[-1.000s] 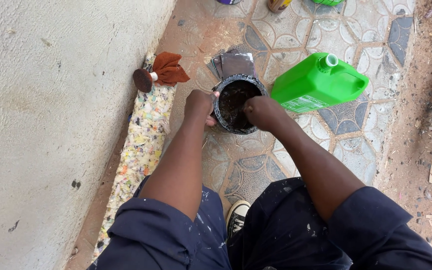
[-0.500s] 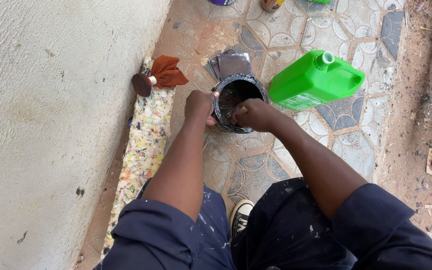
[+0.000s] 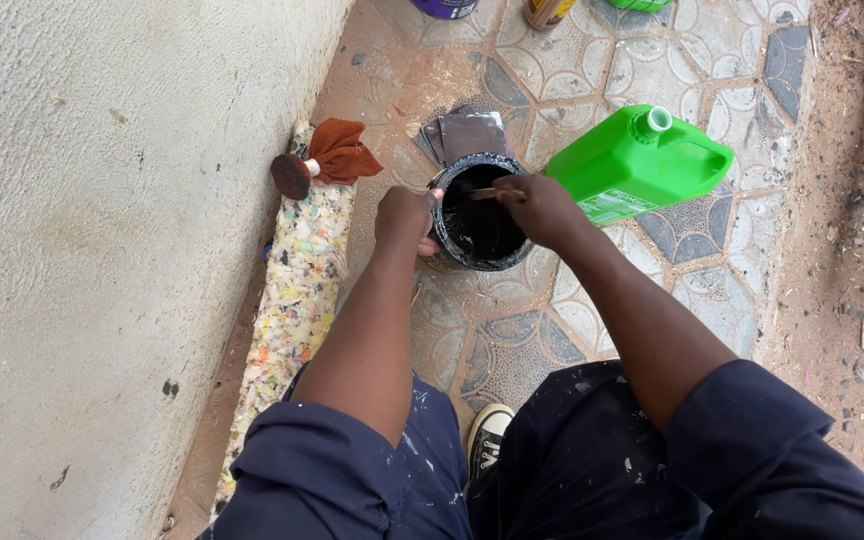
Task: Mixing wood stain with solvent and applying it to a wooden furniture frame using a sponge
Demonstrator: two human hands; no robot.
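Note:
A black paint can [image 3: 479, 215] full of dark liquid stands on the patterned tile floor in front of me. My left hand [image 3: 405, 216] grips its left rim. My right hand [image 3: 546, 208] is closed on a thin wooden stick [image 3: 492, 193] that reaches across the can's mouth into the liquid. A bright green plastic jug [image 3: 642, 165] with a pale cap lies just right of the can, behind my right hand.
A rough plastered wall [image 3: 102, 250] fills the left side. A speckled foam strip [image 3: 292, 300] runs along its base, with a brown rag and round-headed tool [image 3: 322, 160] at its far end. Grey sheets [image 3: 467, 135] lie behind the can. Dirt borders the right.
My right hand has shifted over the can, and the stick now shows across its mouth. The view has drifted slightly; the left hand stays on the rim.

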